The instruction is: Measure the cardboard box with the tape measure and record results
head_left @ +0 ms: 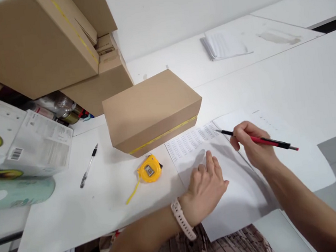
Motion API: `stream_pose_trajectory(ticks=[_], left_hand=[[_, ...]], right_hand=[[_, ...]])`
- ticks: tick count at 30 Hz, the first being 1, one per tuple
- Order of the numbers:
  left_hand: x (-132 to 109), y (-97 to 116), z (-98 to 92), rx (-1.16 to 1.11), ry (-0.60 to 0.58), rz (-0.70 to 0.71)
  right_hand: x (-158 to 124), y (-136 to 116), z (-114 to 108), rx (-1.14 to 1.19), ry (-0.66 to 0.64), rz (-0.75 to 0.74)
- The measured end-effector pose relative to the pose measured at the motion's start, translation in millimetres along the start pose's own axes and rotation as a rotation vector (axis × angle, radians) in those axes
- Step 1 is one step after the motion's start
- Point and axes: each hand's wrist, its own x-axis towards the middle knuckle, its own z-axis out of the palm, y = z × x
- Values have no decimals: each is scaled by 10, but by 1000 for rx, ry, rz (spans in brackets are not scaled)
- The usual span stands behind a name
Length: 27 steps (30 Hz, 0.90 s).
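Watching remotely, I see the slim red-and-black pen pinched in the right hand over smooth printed paper on the white table; the left hand, half-open, rests on that paper. Beyond sits an oblong cardboard box.

Illegibly small writing on the white paper

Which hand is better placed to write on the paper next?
Probably the right hand: it holds the red-and-black pen, tip close to the paper, while the left hand rests there empty.
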Motion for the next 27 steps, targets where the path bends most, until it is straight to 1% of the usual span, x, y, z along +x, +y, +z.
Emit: stream_pose_trajectory(ticks=[1, 3, 5, 7, 8, 11, 14, 16, 18, 20, 23, 27], left_hand=[[80, 17, 13, -29, -30, -6], [196, -1, 25, -82, -50, -18], [252, -47, 16, -77, -57, -10], [268, -86, -6, -32, -71, 18], [268, -98, -19, -16, -77, 22], [270, -116, -44, -45, -70, 0], [287, -124, -36, -87, -67, -11], [297, -130, -19, -64, -83, -1], [295, -131, -3, 17, -83, 20], [282, -128, 5, 153, -44, 57], [262, -119, 5, 349, 20, 109], [267, -112, 11, 442, 25, 119]], right_hand=[[29, 26, 47, -5, -29, 14], [95, 76, 113, 13, -140, 56], [169, 112, 155, 18, -261, 109], [240, 133, 190, -30, -319, 148], [272, 141, 212, -64, -311, 156], [334, 165, 295, -115, -209, 133], [341, 197, 377, -64, -154, 134], [328, 224, 405, -24, -138, 149], [314, 259, 407, -10, -132, 146], [302, 302, 391, -37, -126, 123], [284, 375, 363, -137, -110, 72], [264, 458, 358, -195, -114, -2]])
